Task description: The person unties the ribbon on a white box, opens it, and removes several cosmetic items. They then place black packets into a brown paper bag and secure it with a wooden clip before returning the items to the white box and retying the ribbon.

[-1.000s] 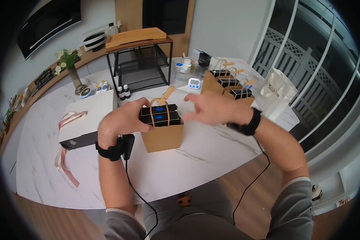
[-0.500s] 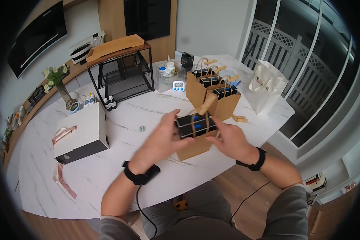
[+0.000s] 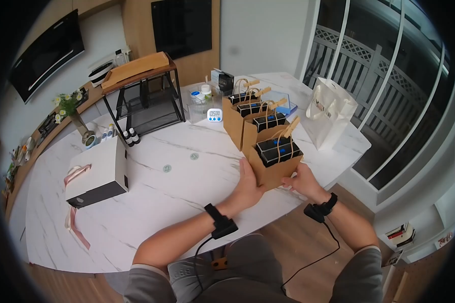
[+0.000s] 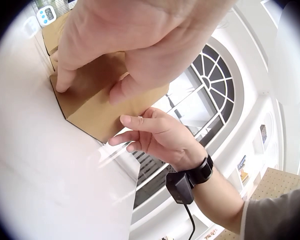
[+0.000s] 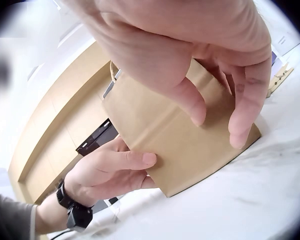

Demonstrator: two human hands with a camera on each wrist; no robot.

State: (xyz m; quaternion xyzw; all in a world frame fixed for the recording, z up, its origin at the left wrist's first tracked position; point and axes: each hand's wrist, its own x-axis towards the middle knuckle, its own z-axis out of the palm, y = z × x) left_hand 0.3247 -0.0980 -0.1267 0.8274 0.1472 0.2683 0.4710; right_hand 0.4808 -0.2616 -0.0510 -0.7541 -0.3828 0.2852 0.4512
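Observation:
Both hands hold the lower part of a brown paper bag (image 3: 274, 175), upright at the table's right side. My left hand (image 3: 246, 188) lies along its left side, thumb on the front; my right hand (image 3: 307, 183) is round its lower right corner. In the right wrist view the right thumb rests on the bag's front (image 5: 175, 140) and other fingers reach its side. Black boxes (image 3: 278, 150) with blue marks stick out of the top, beside twine handles and a wooden clip (image 3: 291, 127). Similar bags (image 3: 232, 123) stand directly behind.
A white box (image 3: 96, 171) with pink ribbon lies at the left. Farther back are a black rack (image 3: 151, 111), small dark bottles (image 3: 131, 136), a timer (image 3: 215, 115) and a clear container (image 3: 198, 108). A white bag (image 3: 331, 113) stands right. Two round stickers (image 3: 167, 168) lie mid-table.
The bag has moved right, up against the row of similar bags, with both hands on it. The hands have shifted from its top to its lower sides.

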